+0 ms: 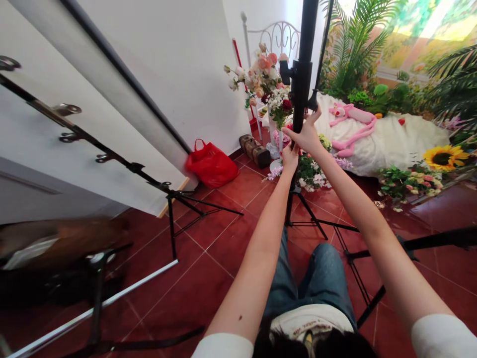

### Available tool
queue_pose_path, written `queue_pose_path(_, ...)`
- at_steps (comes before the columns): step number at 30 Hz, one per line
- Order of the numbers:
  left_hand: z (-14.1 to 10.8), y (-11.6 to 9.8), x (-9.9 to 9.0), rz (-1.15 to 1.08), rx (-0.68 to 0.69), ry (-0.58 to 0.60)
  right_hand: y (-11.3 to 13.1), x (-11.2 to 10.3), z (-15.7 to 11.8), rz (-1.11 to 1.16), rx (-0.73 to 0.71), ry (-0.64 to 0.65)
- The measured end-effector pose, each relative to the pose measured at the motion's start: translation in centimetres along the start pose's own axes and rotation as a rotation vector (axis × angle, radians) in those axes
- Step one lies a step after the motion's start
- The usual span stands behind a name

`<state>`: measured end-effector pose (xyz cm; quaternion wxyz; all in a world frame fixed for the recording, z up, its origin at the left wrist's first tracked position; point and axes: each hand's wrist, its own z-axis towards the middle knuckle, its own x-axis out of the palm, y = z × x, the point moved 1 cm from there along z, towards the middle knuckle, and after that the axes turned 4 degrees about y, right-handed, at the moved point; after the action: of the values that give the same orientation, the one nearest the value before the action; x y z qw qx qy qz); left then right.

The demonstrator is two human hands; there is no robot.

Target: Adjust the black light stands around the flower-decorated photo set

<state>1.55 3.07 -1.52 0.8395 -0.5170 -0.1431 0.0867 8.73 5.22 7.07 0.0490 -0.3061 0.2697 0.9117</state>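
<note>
A black light stand (302, 82) rises upright in front of me, its legs spread on the tiled floor. My left hand (289, 158) is closed round the lower part of its pole. Just above, my right hand (310, 135) wraps the pole from the right, its thumb across the front and a finger up against a black knob (313, 101). Another clamp knob (286, 72) juts out on the collar's left side. The fingertips behind the pole are hidden.
On the left stand a tripod with a clipped bar (112, 151) and a white backdrop (122, 114). A red bag (212, 166) and a brown case (254, 150) lie by the wall. Flowers (263, 74) and a pink plush toy (354, 117) are beyond; another stand's leg (439, 242) crosses at right.
</note>
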Motion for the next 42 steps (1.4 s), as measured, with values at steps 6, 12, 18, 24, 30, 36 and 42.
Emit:
queue_pose_path(6,0.6,1.2,-0.9,0.016,-0.006,0.037,0.9,1.8,1.9,-0.155,0.129,-0.059)
queue_pose_path(12,-0.6,2.5,-1.6,0.087,0.03,0.109,1.6,1.7,0.3,-0.234,0.37,-0.144)
queue_pose_path(18,-1.3,2.9,-1.4,0.126,-0.034,0.066,-0.3,1.1,-0.8,-0.146,0.235,-0.04)
queue_pose_path(24,-1.7,3.7,-1.0,0.023,0.018,0.012,-2.4,2.9,-4.5,-0.273,0.219,0.002)
queue_pose_path(30,-1.9,5.1,-0.9,-0.026,0.004,-0.018,-2.7,2.8,-6.9,-0.374,0.194,0.095)
queue_pose_path(36,-2.1,4.8,-0.8,-0.11,0.008,-0.043,-2.6,3.1,-7.3,-0.385,0.173,0.073)
queue_pose_path(42,-2.0,4.5,-0.7,-0.109,-0.008,-0.041,-2.7,3.6,-7.7,-0.338,0.222,0.063)
